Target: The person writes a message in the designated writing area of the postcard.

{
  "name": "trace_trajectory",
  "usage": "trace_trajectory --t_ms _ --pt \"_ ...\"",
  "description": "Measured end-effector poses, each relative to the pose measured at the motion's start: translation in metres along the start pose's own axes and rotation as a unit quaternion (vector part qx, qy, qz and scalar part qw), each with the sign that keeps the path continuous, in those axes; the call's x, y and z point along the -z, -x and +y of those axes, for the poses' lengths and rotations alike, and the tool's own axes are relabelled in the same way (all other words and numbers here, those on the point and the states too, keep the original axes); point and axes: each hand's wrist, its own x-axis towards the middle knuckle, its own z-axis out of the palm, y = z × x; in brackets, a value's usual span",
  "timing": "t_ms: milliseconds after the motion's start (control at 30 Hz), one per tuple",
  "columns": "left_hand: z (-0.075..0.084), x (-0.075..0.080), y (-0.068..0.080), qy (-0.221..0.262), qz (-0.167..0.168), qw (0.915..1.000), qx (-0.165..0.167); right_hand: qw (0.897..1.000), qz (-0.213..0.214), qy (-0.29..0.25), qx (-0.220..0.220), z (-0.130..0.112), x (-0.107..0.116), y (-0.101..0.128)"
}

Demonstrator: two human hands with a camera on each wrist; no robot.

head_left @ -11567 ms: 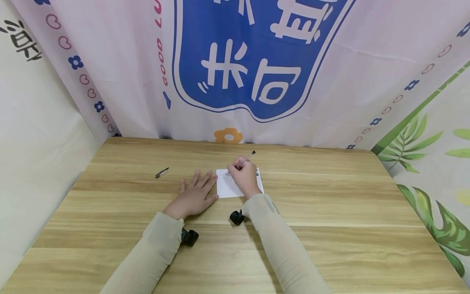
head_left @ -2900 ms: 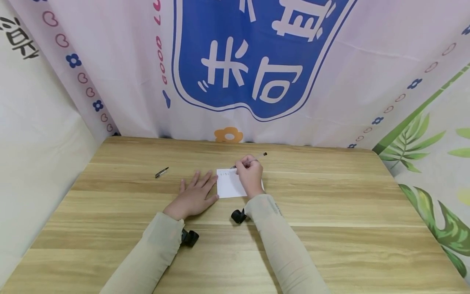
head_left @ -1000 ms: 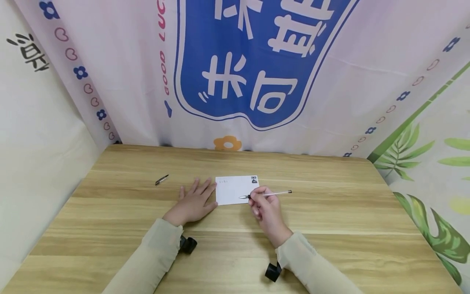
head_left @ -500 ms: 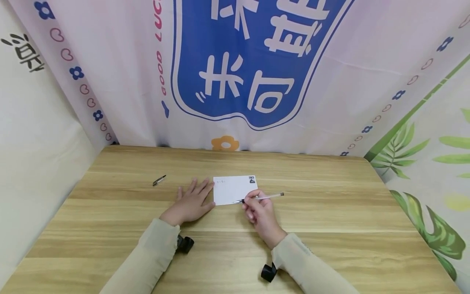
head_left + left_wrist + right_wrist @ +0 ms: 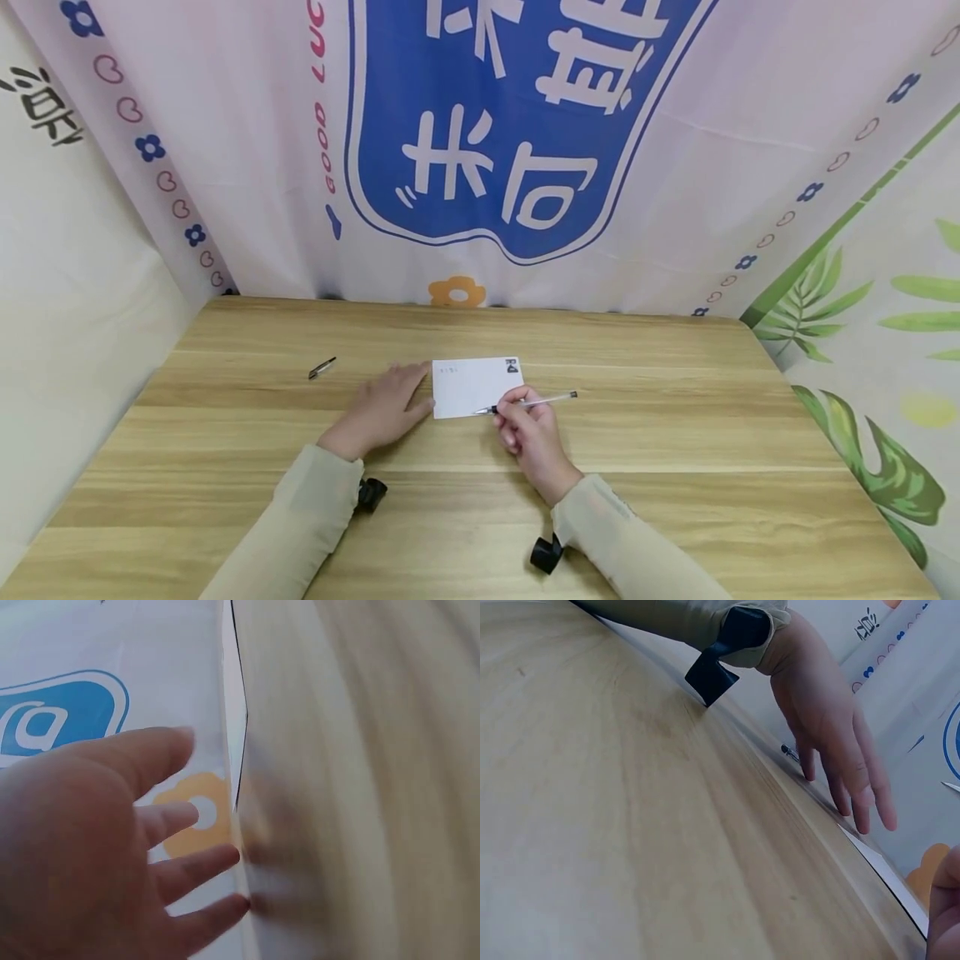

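Beside the white card [image 5: 472,387] lying mid-tabletop [image 5: 675,433], the left hand [image 5: 382,410] hovers with fingers loose, grasping nothing, while the right hand [image 5: 525,425] pinches a pen [image 5: 525,404] at the card's near edge. Unpinned, the card could skid under the tip.

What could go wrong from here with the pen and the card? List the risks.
1. The left hand sits at the white card's left edge with straight fingers and, in the right wrist view, seems lifted off it; an unpinned card may slide under the tip.
2. The right hand holds the pen low and almost flat, tip near the card's lower edge; a stroke could skid onto the wooden table.
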Motion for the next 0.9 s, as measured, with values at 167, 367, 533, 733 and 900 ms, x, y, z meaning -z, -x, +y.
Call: trace_trajectory --t_ms 167,367,533,733,900 --pt "0.001 0.007 -0.002 0.022 0.075 0.9965 -0.029 1.0 0.008 -0.007 -0.002 0.0 -0.001 0.0" --pt "-0.001 0.025 0.002 0.031 0.16 0.9858 -0.04 1.0 0.016 -0.01 -0.001 0.0 -0.002 0.0" --pt "-0.008 0.043 0.009 0.049 0.212 0.9754 -0.034 1.0 0.017 -0.012 0.001 -0.001 -0.002 0.0" --pt "-0.027 0.057 0.014 0.058 0.262 0.963 -0.022 1.0 0.015 -0.008 0.003 -0.002 -0.002 0.0" --pt "-0.047 0.064 0.019 0.048 0.294 0.9547 -0.006 1.0 0.017 -0.005 -0.001 -0.001 -0.002 -0.001"
